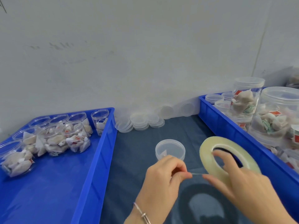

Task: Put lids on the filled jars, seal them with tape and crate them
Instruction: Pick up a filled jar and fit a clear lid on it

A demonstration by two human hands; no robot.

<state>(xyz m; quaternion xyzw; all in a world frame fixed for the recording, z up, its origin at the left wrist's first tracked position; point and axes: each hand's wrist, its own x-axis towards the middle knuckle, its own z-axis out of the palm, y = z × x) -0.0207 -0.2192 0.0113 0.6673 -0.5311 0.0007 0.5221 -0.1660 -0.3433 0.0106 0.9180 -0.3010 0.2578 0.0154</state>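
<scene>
Capped jar (170,149): clear plastic, lid on, upright on the dark cloth between the two crates, just beyond the left hand.
Tape roll (226,156): wide ring of clear yellowish tape, tilted, held up just right of the capped jar; a short strand runs off its lower left edge.
Open jars (48,135): clear, lidless, filled with pale tea bags, clustered upright in the left blue crate (97,159).
Loose lids (140,122): clear discs in low stacks by the wall.
Sealed jars (273,117): lidded, stacked in the right blue crate (229,125).
</scene>
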